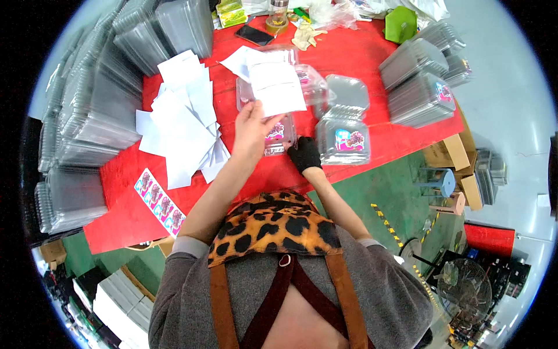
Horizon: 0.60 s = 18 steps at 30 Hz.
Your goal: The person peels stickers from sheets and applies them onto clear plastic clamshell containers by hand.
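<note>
My left hand (pixel 250 129), bare, pinches the lower left corner of a white paper sheet (pixel 280 88), with its fingers spread below it. Under and beyond the sheet lie clear plastic clamshell containers, partly hidden by it. In front of me is a clear plastic container (pixel 282 141) with a pink and blue sticker on its lid. My right hand (pixel 304 155), in a black glove with bare fingertips, has its fingers closed at that container's right front edge. Just right of it sits an open clamshell (pixel 343 152) with a similar sticker.
Loose white papers (pixel 186 125) are heaped on the red table (pixel 244 179), left of my hands. A sticker strip (pixel 160 202) lies nearer. Tall stacks of clear containers (pixel 102 110) line the left edge; more stacks (pixel 415 104) stand right. A phone (pixel 254 35) lies at the back.
</note>
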### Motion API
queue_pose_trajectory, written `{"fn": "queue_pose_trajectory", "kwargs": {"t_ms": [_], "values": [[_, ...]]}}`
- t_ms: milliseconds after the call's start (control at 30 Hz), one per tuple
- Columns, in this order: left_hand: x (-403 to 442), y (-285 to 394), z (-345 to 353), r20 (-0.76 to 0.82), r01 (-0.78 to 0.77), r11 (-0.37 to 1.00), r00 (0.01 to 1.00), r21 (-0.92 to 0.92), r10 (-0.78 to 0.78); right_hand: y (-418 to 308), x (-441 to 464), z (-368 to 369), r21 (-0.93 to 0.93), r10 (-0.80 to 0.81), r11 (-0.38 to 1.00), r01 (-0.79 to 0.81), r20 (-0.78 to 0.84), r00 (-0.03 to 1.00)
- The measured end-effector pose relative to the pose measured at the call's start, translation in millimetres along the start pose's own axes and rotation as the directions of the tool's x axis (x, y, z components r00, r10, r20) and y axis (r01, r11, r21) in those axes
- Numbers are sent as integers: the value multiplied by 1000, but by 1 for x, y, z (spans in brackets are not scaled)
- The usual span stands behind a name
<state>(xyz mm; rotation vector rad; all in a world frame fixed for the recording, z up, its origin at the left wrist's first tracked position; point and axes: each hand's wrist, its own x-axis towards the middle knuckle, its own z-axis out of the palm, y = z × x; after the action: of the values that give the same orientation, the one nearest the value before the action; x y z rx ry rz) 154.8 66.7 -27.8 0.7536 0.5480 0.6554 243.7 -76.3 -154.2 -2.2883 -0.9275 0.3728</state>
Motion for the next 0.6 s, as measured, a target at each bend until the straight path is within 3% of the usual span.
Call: {"fn": "queue_pose_trajectory", "kwargs": {"t_ms": [33,67,100,133,200,400,433,467,533,600], "values": [[-4,-3,14,-35,61,998,997,-15,-62,3,0,3,-11,-36,999,36,-38,999],[4,-26,15,4,-10,1000,1000,2,10,5,0,6,-23,-72,997,71,-76,994],[-4,-24,34,-7,43,999,999,27,-43,0,0,2,61,6,998,-4,-30,1000],[-14,-22,52,-19,95,994,995,50,-95,39,10,35,-160,-37,987,33,-18,999],[-8,-63,56,115,12,999,993,50,-18,44,4,37,8,25,1000,-25,-39,999],[-13,-149,58,180,123,939,965,322,-188,30,-21,32,263,92,962,-73,-60,994],[-17,-152,57,176,209,917,943,340,-281,27,-24,31,280,98,957,-78,-58,994],[-13,-169,46,204,155,849,934,506,-292,27,-25,29,295,103,952,-82,-56,993],[-25,-167,48,162,248,890,931,383,-329,25,-29,29,320,113,943,-90,-55,992],[-27,-167,46,170,223,879,933,422,-318,24,-30,28,339,124,936,-99,-55,991]]}}
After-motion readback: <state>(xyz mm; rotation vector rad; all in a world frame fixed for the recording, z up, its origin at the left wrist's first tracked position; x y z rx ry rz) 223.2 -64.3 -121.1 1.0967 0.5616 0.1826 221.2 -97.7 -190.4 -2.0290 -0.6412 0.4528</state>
